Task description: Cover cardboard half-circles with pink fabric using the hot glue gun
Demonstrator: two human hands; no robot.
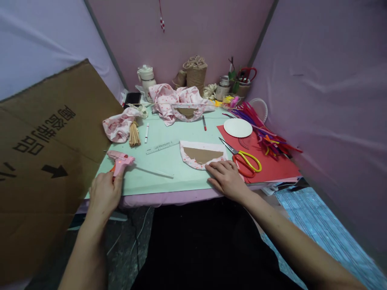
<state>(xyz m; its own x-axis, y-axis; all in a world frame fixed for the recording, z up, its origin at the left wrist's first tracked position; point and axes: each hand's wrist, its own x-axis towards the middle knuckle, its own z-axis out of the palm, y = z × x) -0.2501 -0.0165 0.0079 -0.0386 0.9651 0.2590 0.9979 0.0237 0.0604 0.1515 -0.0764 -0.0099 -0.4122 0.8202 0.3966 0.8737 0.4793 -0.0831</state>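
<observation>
Gripping the pink glue gun (123, 159) by its handle in our left hand (105, 191), we rest our right hand (226, 176), fingers extended, on the fabric-edged cardboard piece (204, 154) near the front of the bench (151, 184), presumably steadying it. Behind, a cup (242, 89) seemingly holds red-handled scissors (248, 69); the lidded flask's (147, 82) contents are hidden.

We see a pink glue gun (121, 160), brown cardboard (202, 154) and pale fabric (189, 161) dotted pink. Our scissors (236, 152) have one yellow handle and one orange-red.
</observation>
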